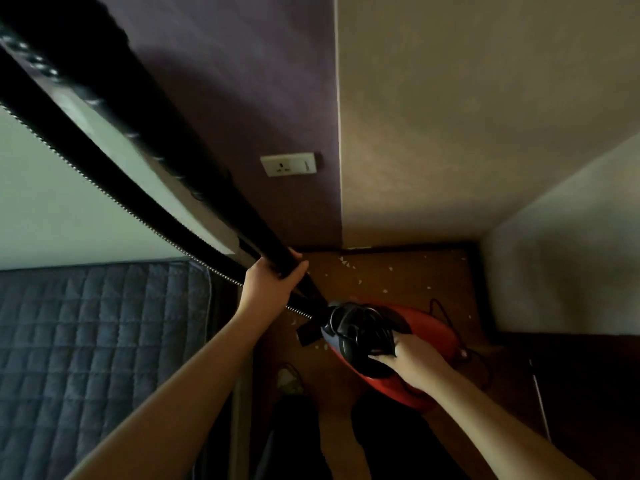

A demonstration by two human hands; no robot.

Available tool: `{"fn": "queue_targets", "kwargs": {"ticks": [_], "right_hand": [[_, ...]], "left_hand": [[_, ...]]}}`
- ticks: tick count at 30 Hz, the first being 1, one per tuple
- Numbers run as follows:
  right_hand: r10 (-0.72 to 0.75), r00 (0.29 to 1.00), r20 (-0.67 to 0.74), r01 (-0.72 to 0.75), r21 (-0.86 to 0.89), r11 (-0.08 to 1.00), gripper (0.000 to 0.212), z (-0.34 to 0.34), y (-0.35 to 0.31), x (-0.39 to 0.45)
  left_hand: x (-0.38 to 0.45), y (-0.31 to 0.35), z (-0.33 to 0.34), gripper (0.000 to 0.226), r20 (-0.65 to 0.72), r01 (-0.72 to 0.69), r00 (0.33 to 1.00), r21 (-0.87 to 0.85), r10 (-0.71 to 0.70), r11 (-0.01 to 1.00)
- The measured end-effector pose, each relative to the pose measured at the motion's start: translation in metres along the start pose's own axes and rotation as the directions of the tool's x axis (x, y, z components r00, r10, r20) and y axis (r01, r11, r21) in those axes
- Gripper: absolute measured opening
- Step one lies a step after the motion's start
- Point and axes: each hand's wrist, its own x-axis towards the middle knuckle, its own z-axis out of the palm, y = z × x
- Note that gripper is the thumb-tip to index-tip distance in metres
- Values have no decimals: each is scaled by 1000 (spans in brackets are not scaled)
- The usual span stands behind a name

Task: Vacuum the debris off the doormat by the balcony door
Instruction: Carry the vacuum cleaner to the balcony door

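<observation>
Head view: only one camera here, so everything below comes from it.
Left hand (273, 282): fingers and thumb wrapped round the black tube (221, 202) near its lower end, arm stretched forward – a firm grip, clamped on the tube.
Black tube: runs from the hand up and away to the top left corner, tilted, passing in front of the purple wall (242, 81).
Ribbed hose (104, 183): just beside the tube on its left, curving down under the left hand to the front of the vacuum body.
Right hand (412, 362): fingers curled on the black handle part of the vacuum body (426, 327) – holding it, so that hand is closed on the vacuum too.
Vacuum body: red shell with a black top, low in the frame right of centre, above the brown floor (398, 271).
Debris (346, 263): small white flecks scattered over the brown floor near the wall corner, a few more close by the vacuum's front.
Doormat: honestly can't tell if that brown patch is the mat or bare floor, it's too dark.
Thin cord (446, 313): loops on the floor just behind the red shell.
Wall socket (289, 164): white plate on the purple wall, above the hands.
Quilted bedding (86, 341): grey-blue, lower left, beside the left arm.
Beige wall (467, 116): meets the purple one at a vertical corner.
</observation>
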Motion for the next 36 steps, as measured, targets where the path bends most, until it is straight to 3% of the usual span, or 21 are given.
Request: {"fn": "queue_targets", "kwargs": {"ticks": [6,10,14,19,23,28,31,34,36], "right_hand": [[-123,989,88,130,-87,988,53,-47,-25,-69],[-210,966,153,232,-143,962,44,-60,-47,-98],[-292,941,172,320,-168,932,32,-56,-69,-113],[-357,921,159,385,-217,897,37,-29,-76,-148],[-458,869,186,494,-268,827,30,-9,-85,-186],[-470,841,266,539,-362,760,32,26,-108,-232],[-495,780,382,624,-436,648,30,53,-128,-259],[-517,745,420,665,-409,625,34,78,-144,-277],[-551,695,461,718,-435,542,39,92,-152,-282]], "left_hand": [[-96,57,-45,11,-223,1,975,-36,-9,999],[-150,71,-64,15,-321,22,946,-83,-48,996],[-198,66,-72,15,-419,9,905,-150,-72,989],[-264,48,-68,8,-527,-33,831,-363,-176,931],[-322,26,-72,9,-569,-72,797,-423,-203,904],[-401,-12,-83,7,-637,-75,688,-539,-348,839],[-446,-32,-90,12,-651,-54,641,-566,-406,823],[-491,-44,-91,16,-682,-59,575,-585,-451,809],[-518,-46,-91,15,-723,-49,525,-553,-449,832]]}}
